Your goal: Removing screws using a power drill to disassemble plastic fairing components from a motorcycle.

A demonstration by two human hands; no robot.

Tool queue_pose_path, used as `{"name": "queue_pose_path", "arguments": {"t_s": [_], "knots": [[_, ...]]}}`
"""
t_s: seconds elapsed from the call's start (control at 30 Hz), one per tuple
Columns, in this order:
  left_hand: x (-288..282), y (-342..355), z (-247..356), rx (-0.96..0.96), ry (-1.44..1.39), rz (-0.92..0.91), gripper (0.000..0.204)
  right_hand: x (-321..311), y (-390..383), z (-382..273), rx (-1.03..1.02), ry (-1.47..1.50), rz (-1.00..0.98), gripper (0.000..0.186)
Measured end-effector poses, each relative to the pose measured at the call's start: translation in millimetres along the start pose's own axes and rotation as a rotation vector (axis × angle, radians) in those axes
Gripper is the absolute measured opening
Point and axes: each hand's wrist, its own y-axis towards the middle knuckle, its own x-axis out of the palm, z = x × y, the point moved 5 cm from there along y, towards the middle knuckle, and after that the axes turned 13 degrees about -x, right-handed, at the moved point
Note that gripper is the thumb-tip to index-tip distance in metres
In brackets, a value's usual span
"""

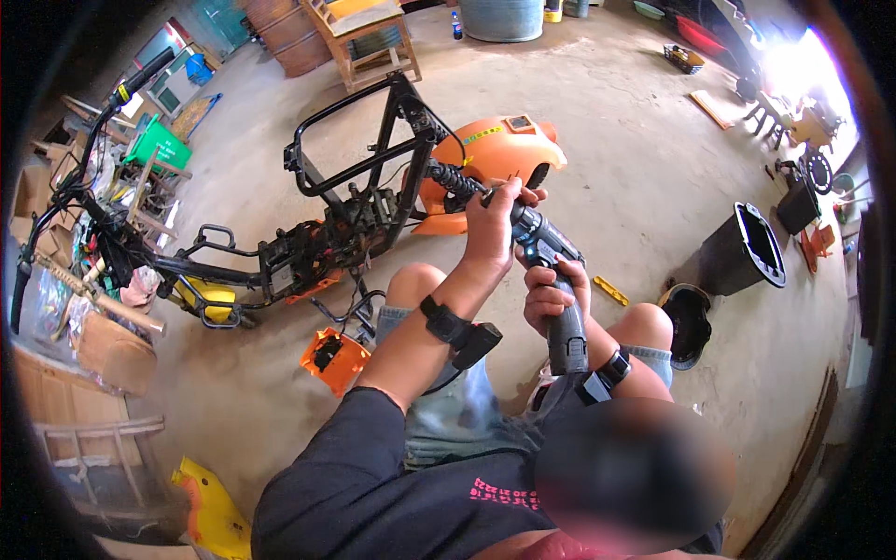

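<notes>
My right hand (553, 297) grips the handle of a dark cordless drill (569, 341), held at a slant with its battery end down. My left hand (495, 219) is closed at the drill's front end, its fingertips pinched around something small near the chuck that I cannot make out. Just behind that hand is a black shock absorber (450, 177) on the bare black vehicle frame (331, 196); whether the drill touches it I cannot tell. An orange body panel (495, 145) lies beyond, and a smaller orange part (331, 364) is on the floor below the frame.
Black bins (723, 257), a black basin (679, 341) and a yellow tool (610, 291) lie at right. A wooden chair (359, 42) and metal drum (499, 19) stand behind. Cardboard, crates and a green bin (157, 140) crowd the left; a yellow panel (210, 504) lies at lower left.
</notes>
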Motion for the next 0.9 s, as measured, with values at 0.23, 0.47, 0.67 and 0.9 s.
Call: {"name": "queue_pose_path", "arguments": {"t_s": [0.23,0.47,0.67,0.9], "knots": [[-9,3,13,0.137,-0.034,-0.119,0.041,5,-4,-10,0.042,-0.183,-0.088,0.060],[-63,33,16,-0.070,-0.255,0.215,0.034,18,1,-22,-0.110,-0.572,-0.078,0.063],[-51,20,-34,-0.330,0.239,0.164,0.028,39,5,-48,-0.492,-1.631,0.154,0.033],[-7,-20,-51,-0.441,0.614,-0.443,0.055,27,18,-48,-0.746,-1.735,0.009,0.063]]}}
